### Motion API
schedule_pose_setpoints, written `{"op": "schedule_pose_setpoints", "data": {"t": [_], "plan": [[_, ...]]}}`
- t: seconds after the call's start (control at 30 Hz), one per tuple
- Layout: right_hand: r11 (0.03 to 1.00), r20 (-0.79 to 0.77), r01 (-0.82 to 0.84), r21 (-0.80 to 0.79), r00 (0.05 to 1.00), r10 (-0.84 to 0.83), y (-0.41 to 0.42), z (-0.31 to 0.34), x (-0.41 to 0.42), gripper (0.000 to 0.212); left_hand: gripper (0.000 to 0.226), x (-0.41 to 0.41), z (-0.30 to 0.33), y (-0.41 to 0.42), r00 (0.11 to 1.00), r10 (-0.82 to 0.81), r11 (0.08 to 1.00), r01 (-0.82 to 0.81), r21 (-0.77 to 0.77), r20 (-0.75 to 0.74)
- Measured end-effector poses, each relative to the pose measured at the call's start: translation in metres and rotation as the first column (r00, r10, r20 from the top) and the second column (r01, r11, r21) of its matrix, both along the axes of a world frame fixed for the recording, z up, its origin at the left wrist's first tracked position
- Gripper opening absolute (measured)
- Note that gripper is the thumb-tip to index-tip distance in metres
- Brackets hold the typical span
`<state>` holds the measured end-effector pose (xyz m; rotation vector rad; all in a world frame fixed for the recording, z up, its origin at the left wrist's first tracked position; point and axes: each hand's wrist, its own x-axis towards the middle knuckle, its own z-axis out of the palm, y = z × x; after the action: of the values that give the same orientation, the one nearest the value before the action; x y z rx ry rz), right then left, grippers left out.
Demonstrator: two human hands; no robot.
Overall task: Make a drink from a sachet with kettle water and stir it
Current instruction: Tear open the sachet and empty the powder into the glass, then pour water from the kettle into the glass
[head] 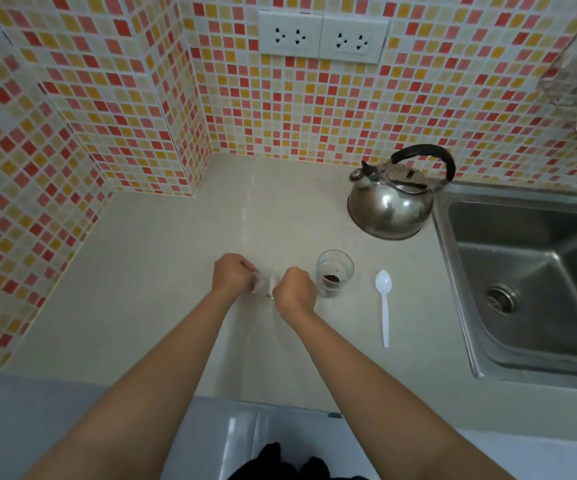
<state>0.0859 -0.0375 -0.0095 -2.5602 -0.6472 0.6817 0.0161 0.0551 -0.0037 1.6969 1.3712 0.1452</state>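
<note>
Both hands curled on a small clear sachet (265, 284) low over the tabletop (162, 271): left hand (233, 276) pinches its left end, right hand (294, 287) its right end, each grip narrow. Sachet long axis runs left-right, probably; blurred and mostly hidden. Glass (333, 277) upright just right of the right hand, brown powder at bottom. White spoon (384, 303) lies right of glass, bowl away, handle toward the front edge. Kettle (396, 199) behind, spout left, beside the sink (453, 216). Open tabletop left.
</note>
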Motion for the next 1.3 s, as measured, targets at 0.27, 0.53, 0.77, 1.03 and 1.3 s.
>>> {"op": "schedule_pose_setpoints", "data": {"t": [0.27,0.53,0.77,1.03,1.3], "plan": [[0.981,0.162,-0.148,-0.124,0.973,0.167,0.006,-0.01,-0.001,0.021,0.018,0.005,-0.013,-0.001,0.997,-0.02,0.997,0.025,0.068,-0.081],[0.945,0.256,-0.277,-0.172,0.914,0.314,0.004,-0.013,-0.004,0.025,0.024,0.007,-0.017,-0.002,0.989,-0.053,0.99,0.07,0.123,-0.137],[0.928,0.285,-0.341,-0.147,0.884,0.37,-0.009,0.0,-0.007,0.022,0.018,0.004,-0.016,-0.002,0.99,-0.091,0.977,0.109,0.181,-0.109],[0.931,0.387,-0.217,0.295,0.918,0.091,-0.073,0.087,0.023,0.036,0.021,0.05,0.039,0.009,0.933,-0.285,0.923,0.204,0.327,0.221],[0.927,0.411,0.031,0.374,0.89,-0.196,-0.13,0.146,0.156,0.046,0.028,0.157,0.101,-0.003,0.865,-0.419,0.868,0.293,0.4,0.276]]}}
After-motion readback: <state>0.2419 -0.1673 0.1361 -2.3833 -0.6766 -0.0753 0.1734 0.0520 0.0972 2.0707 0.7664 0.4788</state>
